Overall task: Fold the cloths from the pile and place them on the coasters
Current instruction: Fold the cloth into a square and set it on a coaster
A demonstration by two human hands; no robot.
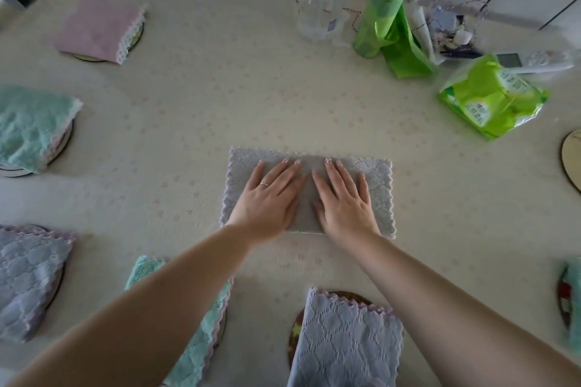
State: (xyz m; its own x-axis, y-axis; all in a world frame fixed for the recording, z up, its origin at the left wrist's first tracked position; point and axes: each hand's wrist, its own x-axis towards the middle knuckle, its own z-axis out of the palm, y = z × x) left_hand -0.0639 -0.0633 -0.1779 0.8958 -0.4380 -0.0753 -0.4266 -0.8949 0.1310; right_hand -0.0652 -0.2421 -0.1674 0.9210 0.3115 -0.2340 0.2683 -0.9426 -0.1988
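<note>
A table (220, 97) under a pale, faintly starred tablecloth fills the view, with a tiled wall at its far edge. At its middle lies a grey cloth (374, 185), folded once into a wide rectangle with scalloped edges. The left hand (267, 198) and the right hand (344, 198) lie flat on it side by side, fingers straight and slightly spread, palms down, pinching nothing; they only press the fabric.

To do this step well, I would judge that the hands should smooth outward from the centre so the layers sit flush and the edges line up, then bring one short end over the other to make a square small enough for a coaster.

Around this, finished work rings the table: a lilac cloth (345, 342) on a coaster nearest the person, a mint cloth (195, 336) to its left, another lilac one (28, 280) at the left edge, a mint cloth on a coaster (31, 129) further up, and a pink cloth (100, 25) at the far left. A bare coaster (572, 160) shows at the right edge, probably the next target. Further back stand a clear bottle (317, 9), a roll of green bags (386, 19) and a green packet (490, 97).
</note>
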